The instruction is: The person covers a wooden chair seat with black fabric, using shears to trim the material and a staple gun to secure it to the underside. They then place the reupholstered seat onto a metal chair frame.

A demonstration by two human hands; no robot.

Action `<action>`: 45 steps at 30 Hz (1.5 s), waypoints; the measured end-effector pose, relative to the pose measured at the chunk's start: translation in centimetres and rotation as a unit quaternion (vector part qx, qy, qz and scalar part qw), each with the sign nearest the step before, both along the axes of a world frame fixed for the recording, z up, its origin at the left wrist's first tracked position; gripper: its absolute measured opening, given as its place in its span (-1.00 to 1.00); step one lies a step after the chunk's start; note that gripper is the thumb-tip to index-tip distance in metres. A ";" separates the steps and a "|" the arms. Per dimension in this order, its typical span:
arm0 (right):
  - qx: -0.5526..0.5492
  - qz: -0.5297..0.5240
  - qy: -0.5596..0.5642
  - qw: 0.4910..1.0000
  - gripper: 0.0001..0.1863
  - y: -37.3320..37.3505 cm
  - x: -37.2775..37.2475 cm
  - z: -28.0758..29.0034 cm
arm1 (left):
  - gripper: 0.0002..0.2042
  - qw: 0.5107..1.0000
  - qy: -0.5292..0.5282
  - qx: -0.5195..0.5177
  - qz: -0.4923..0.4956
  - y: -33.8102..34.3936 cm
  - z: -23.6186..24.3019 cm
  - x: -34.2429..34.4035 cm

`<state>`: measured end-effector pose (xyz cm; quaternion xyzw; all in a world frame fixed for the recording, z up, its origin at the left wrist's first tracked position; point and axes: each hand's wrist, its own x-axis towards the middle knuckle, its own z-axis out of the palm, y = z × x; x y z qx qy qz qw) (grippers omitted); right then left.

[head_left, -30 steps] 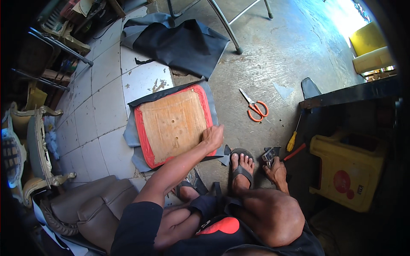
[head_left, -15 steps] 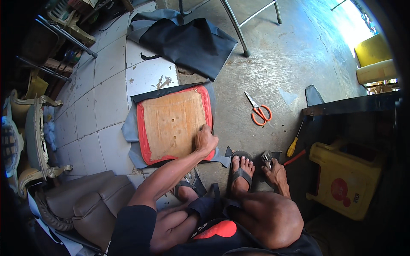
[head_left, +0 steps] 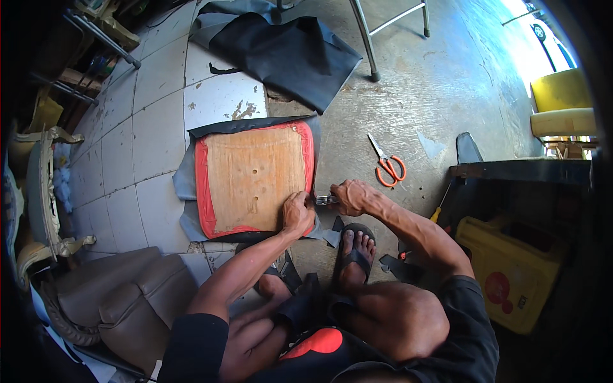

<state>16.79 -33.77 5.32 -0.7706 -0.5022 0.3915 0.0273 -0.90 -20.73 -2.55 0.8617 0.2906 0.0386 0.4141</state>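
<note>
A square wooden seat board (head_left: 246, 159) with a red-covered border (head_left: 204, 185) lies on grey-black vinyl (head_left: 185, 185) on the floor. My left hand (head_left: 297, 210) has its fingers closed on the board's right edge, pressing at the vinyl there. My right hand (head_left: 351, 198) grips a metal staple gun (head_left: 324, 199), whose front is at that same edge, just right of my left fingers. Orange-handled scissors (head_left: 398, 167) lie open to the right of the board. My bare forearms reach in from both lower sides, and my sandalled feet are below the board.
Black vinyl (head_left: 294, 57) lies beyond the board, beside metal stool legs (head_left: 364, 45). Brown cushions (head_left: 128, 287) are at lower left, an ornate chair frame (head_left: 54, 191) at left. A dark bench edge (head_left: 517, 171), yellow plastic stool (head_left: 511, 274) and yellow-handled screwdriver (head_left: 436, 214) are at right.
My right hand has lifted the staple gun from beside my foot up and leftward to the board's edge. My left hand has shifted slightly along that edge, toward me.
</note>
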 end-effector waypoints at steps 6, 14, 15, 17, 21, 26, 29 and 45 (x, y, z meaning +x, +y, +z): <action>0.017 0.028 0.001 0.999 -0.52 1.5 0.1 -2.6 | -0.81 0.998 0.005 0.037 0.042 -0.8 -0.2 -0.3; -0.040 0.039 0.044 0.997 -0.52 2.8 1.1 -0.6 | -0.83 0.998 0.021 0.007 0.062 -0.7 0.9 -0.5; -0.055 0.044 0.075 0.995 -0.51 2.6 1.5 -0.2 | -0.83 0.998 0.050 -0.013 0.046 -0.4 1.0 -0.7; -0.034 0.034 0.087 0.995 -0.49 0.1 1.6 0.7 | -0.84 0.992 0.109 -0.062 0.002 0.0 3.2 -0.7; -0.016 -0.042 0.088 0.995 -0.48 -2.5 2.0 0.7 | -0.80 0.989 0.132 0.014 -0.065 1.1 5.3 -0.1; 0.008 -0.079 0.041 0.996 -0.50 -0.4 2.8 -0.7 | -0.78 0.978 0.017 0.206 -0.009 2.4 3.3 5.2; 0.002 -0.093 0.031 0.995 -0.51 1.0 4.3 -0.6 | -0.80 0.982 0.017 0.186 0.010 2.3 2.3 5.7; -0.031 0.013 0.035 0.999 -0.53 5.4 6.8 -1.1 | -0.77 0.988 0.043 0.151 -0.002 3.3 2.2 5.4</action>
